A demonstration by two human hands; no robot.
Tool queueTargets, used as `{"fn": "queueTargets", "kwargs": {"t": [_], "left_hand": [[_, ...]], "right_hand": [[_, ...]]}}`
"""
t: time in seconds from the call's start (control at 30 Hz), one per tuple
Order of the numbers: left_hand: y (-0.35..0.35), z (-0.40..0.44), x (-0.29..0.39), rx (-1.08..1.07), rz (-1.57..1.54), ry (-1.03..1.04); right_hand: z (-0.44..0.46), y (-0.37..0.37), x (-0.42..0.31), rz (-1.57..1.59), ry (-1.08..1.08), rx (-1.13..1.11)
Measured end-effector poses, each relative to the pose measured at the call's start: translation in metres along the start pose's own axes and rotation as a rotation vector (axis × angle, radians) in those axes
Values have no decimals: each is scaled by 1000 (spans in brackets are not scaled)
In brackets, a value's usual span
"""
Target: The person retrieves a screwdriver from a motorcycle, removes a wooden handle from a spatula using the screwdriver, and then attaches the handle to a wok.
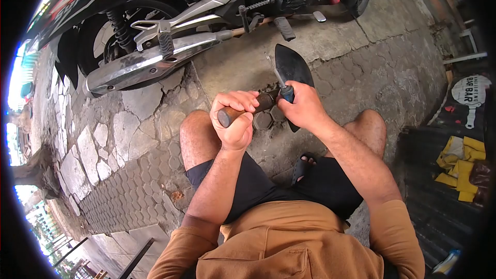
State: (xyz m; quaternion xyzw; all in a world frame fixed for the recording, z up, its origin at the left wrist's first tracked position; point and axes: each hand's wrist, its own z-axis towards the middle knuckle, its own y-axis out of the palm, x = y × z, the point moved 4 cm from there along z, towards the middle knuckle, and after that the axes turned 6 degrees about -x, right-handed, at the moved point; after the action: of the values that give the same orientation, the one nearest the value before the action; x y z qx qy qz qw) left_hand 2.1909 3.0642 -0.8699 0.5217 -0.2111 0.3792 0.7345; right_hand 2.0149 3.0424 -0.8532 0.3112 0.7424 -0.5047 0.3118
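Note:
My left hand point(235, 116) is wrapped round the round wooden handle point(226, 117) of a hoe, whose end points back toward me. The dark, pointed hoe blade point(293, 64) stands across the far end of this handle, partly behind my right hand. My right hand point(302, 104) is closed on a screwdriver point(287, 93) with a dark blue grip. Its metal shaft points up and to the left, in front of the blade's edge. Where the handle meets the blade, a rough, dirty joint shows close to my right fingers.
A red and black motorbike point(175, 0) stands ahead, its silver exhaust point(150, 62) low on the left. Cracked paving point(134, 139) covers the ground. A tree trunk point(39, 175) is at far left. On the right lie yellow cloths point(460, 168) beside a round sign point(470, 93).

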Motion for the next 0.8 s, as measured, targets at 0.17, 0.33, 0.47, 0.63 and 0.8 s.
{"fn": "queueTargets", "kwargs": {"t": [0.17, 0.33, 0.47, 0.63, 0.8], "left_hand": [[3, 1, 1, -11, 5, -13], [2, -2, 0, -34, 24, 9], [-4, 1, 1, -14, 15, 11], [-7, 4, 4, 8, -20, 27], [-25, 4, 4, 18, -13, -14]], "right_hand": [[-3, -1, 8, 47, -279, 109], [-5, -9, 14, -8, -464, 103], [-5, -20, 13, 53, -502, 143], [-7, -52, 61, 96, -159, 303], [-4, -51, 241, 149, 631, 245]]}}
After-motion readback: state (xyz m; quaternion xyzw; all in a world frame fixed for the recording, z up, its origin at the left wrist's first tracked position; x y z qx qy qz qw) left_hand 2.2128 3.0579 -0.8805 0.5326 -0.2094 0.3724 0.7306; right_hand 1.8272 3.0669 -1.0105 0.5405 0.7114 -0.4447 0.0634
